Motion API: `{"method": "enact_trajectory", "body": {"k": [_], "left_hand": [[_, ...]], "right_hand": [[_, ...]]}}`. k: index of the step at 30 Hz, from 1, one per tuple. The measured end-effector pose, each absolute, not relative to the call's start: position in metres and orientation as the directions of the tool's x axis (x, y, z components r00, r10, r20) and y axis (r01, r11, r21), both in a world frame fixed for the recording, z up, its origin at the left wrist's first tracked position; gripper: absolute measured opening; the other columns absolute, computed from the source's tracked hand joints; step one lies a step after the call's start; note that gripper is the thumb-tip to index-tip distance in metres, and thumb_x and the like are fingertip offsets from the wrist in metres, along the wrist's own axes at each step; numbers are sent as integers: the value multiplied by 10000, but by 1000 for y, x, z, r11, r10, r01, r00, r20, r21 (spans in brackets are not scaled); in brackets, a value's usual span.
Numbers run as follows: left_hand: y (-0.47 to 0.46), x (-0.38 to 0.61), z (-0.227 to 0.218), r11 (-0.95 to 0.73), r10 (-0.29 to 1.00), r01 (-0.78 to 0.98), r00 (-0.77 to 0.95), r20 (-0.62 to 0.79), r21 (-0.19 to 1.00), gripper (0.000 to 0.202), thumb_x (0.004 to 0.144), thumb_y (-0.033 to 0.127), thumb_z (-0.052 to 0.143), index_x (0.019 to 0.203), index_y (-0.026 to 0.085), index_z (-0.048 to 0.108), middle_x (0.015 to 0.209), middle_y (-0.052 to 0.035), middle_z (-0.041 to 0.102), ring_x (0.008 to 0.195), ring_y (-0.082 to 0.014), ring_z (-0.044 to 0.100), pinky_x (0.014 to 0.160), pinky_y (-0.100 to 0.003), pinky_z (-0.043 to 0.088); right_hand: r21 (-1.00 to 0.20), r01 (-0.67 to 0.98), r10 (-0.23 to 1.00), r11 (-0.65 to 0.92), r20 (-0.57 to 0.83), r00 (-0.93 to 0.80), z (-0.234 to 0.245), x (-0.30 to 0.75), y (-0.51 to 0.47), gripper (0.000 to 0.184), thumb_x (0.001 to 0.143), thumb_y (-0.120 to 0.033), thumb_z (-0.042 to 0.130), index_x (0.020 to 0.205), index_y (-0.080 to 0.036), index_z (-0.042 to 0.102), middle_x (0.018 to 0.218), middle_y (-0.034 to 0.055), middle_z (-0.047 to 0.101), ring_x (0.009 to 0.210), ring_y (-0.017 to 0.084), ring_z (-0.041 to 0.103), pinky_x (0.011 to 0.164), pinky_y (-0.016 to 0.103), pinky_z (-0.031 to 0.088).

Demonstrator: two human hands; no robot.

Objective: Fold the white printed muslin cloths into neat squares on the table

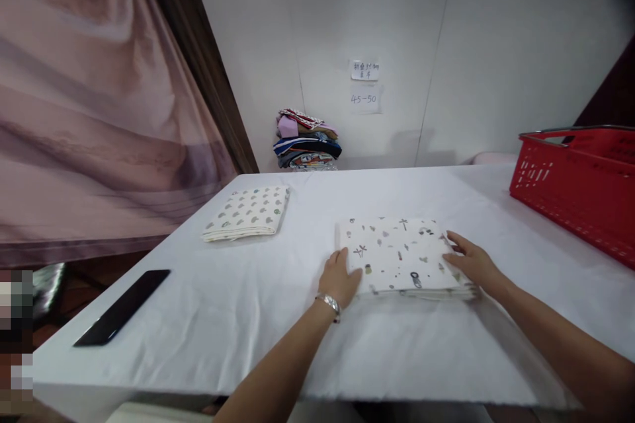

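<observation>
- Well left of both hands, a pink, satiny draped curtain (99,99) hangs in folds.
- Nearer the left hand, though well apart from it, a flat, glossy black oblong (123,307) lies on the white-cloth-covered bench (213,317).
- Ahead and left of the left hand sits a folded cream cloth with grey motifs (251,211).
- Farther ahead, against the wall, rises a stack of folded multicoloured fabrics (307,145).
- The left hand (340,277), a silvery bracelet (330,304) at its wrist, rests unclenched, thumb spread, on the near left edge of the folded cloth.
- That folded white cloth with small scattered prints (397,254) lies flat between the hands.
- The right hand (471,261) touches its right edge; I can't tell whether it's pinching.
- Beyond the right hand, farther right, stands a red plastic basket (575,192).
</observation>
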State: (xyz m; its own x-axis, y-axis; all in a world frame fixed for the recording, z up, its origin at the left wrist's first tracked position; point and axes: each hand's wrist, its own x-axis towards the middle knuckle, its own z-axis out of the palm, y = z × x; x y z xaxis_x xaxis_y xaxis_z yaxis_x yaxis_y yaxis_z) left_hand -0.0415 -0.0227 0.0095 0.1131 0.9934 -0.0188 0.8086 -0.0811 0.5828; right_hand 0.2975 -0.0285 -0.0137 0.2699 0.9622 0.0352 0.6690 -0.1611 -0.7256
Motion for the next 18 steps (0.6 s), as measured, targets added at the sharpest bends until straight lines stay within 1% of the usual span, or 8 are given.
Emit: {"method": "enact_trajectory", "body": {"k": [2, 4, 7, 9, 11, 14, 16, 18], "left_hand": [[-33, -42, 16, -91, 992, 835, 122, -22, 542, 620, 757, 412, 524, 1315, 184, 382, 1429, -101, 287, 1264, -260, 336, 1011, -362, 326], [-35, -39, 24, -134, 990, 864, 136, 31, 486, 613, 752, 414, 537, 1301, 181, 395, 1463, -104, 203, 1290, -269, 291, 1015, -372, 313], [-24, -27, 31, -261, 965, 875, 234, 116, 408, 610, 788, 471, 489, 1315, 186, 376, 1493, -90, 99, 1345, -261, 160, 1067, -404, 215], [-13, -18, 30, -325, 946, 874, 305, 114, 361, 643, 807, 534, 425, 1344, 192, 338, 1499, -74, 64, 1363, -253, 78, 1092, -437, 124], [-4, -11, 23, -335, 940, 884, 338, 47, 326, 681, 818, 579, 351, 1370, 184, 298, 1498, -66, 66, 1368, -250, 24, 1097, -467, 61], [3, -10, 10, -319, 934, 890, 353, -50, 325, 714, 825, 622, 237, 1393, 189, 250, 1497, -40, 73, 1370, -234, -2, 1093, -489, 58], [3, -13, 3, -324, 932, 882, 360, -43, 343, 713, 825, 633, 205, 1398, 210, 231, 1498, -18, 65, 1370, -227, -8, 1090, -497, 69], [2, -15, 0, -325, 935, 872, 354, -12, 366, 693, 827, 625, 223, 1392, 224, 245, 1497, -13, 77, 1370, -229, 0, 1087, -505, 78]], "right_hand": [[-601, 785, 973, -152, 46, 224, -11, 305, -22, 598, 713, -343, 505, 1281, -163, 467, 1194, 80, 578, 1053, 249, 561, 878, 329, 455], [-407, 910, 983, -82, 117, 140, -4, 302, -17, 552, 731, -315, 478, 1261, -165, 488, 1304, 89, 487, 1160, 266, 479, 951, 352, 404], [-144, 986, 967, 86, 250, -47, 9, 278, -9, 550, 783, -297, 416, 1304, -120, 425, 1413, 112, 333, 1297, 250, 290, 1043, 372, 288], [-54, 990, 959, 133, 260, -114, 12, 260, -5, 553, 830, -364, 372, 1323, -114, 390, 1429, 120, 298, 1323, 245, 228, 1055, 402, 258], [-26, 994, 968, 106, 231, -97, 8, 249, -1, 575, 849, -450, 340, 1320, -123, 385, 1433, 124, 289, 1327, 257, 213, 1046, 442, 256], [-43, 997, 980, 59, 192, -50, -7, 251, -1, 591, 851, -515, 313, 1284, -129, 421, 1421, 133, 311, 1325, 274, 213, 1019, 466, 289], [-79, 994, 977, 77, 203, -60, -16, 257, -1, 592, 849, -522, 314, 1265, -120, 442, 1416, 143, 317, 1329, 276, 196, 1019, 452, 299], [-137, 984, 971, 118, 223, -85, -21, 262, -2, 597, 848, -520, 330, 1264, -109, 445, 1413, 151, 320, 1336, 270, 174, 1041, 442, 274]]}}
